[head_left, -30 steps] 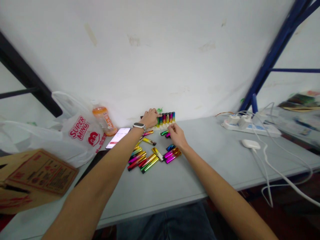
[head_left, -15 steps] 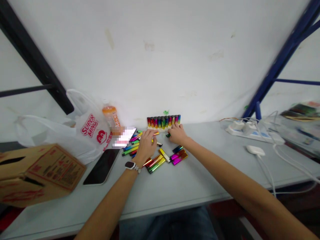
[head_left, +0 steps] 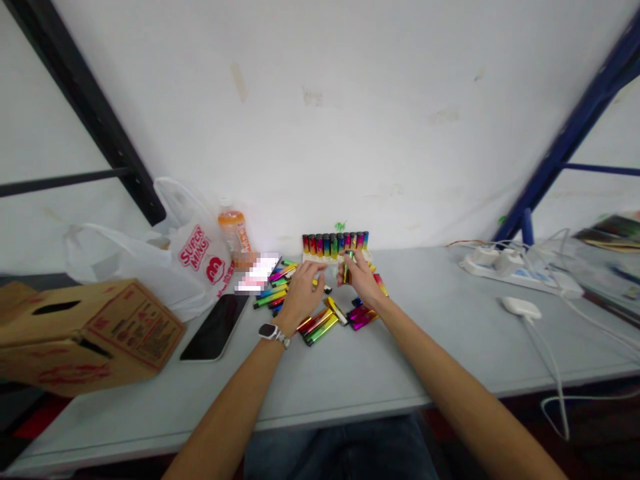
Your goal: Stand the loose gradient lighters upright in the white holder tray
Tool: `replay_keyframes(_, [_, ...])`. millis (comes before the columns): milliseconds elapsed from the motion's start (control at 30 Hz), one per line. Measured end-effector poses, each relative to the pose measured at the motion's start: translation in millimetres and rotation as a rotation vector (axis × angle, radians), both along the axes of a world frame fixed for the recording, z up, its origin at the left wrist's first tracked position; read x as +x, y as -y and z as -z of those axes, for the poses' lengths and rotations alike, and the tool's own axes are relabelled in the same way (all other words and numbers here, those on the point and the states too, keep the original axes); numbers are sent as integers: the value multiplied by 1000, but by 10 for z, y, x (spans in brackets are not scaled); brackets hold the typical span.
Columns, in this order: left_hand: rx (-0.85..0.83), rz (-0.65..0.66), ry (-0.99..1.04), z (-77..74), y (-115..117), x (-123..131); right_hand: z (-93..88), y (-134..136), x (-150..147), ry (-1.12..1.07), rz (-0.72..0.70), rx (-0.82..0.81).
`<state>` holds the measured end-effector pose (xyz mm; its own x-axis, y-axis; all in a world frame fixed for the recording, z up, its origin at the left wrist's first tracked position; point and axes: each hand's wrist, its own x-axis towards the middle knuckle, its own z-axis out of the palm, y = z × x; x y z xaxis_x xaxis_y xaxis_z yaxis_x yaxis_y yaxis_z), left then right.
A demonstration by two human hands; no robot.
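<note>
A row of shiny, multicoloured lighters (head_left: 334, 245) stands upright along a pale holder (head_left: 313, 257) near the wall. In front of it, my right hand (head_left: 363, 277) is closed around a green and gold lighter (head_left: 346, 273), held upright. My left hand (head_left: 303, 290) is over the pile, thumb apart from its stretched fingers, and nothing shows in it. Loose lighters (head_left: 270, 295) lie beside and partly under the left hand. More, a green lighter (head_left: 323, 330) and a magenta lighter (head_left: 363, 321) among them, lie nearer me.
At left are a cardboard box (head_left: 135, 333), a white plastic bag (head_left: 195, 247), an orange drink bottle (head_left: 233, 230) and a black phone (head_left: 215, 327). On the right sit a power strip (head_left: 525, 277) and a white charger (head_left: 521, 307) with trailing cables.
My right hand has drawn back from the row and now holds a lighter upright. My left hand stays near the loose pile. The whole view has shifted slightly.
</note>
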<state>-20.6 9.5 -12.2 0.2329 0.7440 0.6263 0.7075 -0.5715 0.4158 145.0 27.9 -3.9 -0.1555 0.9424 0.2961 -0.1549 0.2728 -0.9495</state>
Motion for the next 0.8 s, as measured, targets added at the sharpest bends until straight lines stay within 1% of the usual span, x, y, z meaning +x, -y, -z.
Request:
replay_keyframes(67, [-8,23,6,-10,12,34,18,112,-51,-73,-55,-157])
replay_keyframes(100, [-9,33,9,-10,14,51,32,144,-63,-59,-55,-197])
replay_keyframes(133, [-7,42,12,-5,13,65,49,158,-67,-25,-32,-204])
replay_keyframes(200, [-1,57,10,16,3,88,91,142,-57,67,77,-137])
replay_keyframes(300, [10,77,-3,59,-19,106,141,78,-27,173,290,34])
replay_keyframes(367, [19,88,-6,76,-26,111,144,68,-13,189,373,96])
replay_keyframes(433, [26,100,-4,77,-23,114,121,106,-9,146,357,79])
replay_keyframes(533, [30,107,5,60,-7,115,68,203,-13,26,216,-35])
replay_keyframes(600, [27,103,7,51,1,116,54,239,-17,-8,165,-67])
replay_keyframes(667, [23,98,6,50,3,117,74,227,-18,14,188,-42])
replay_keyframes(800, [24,103,7,72,-12,116,154,123,-14,137,318,61])
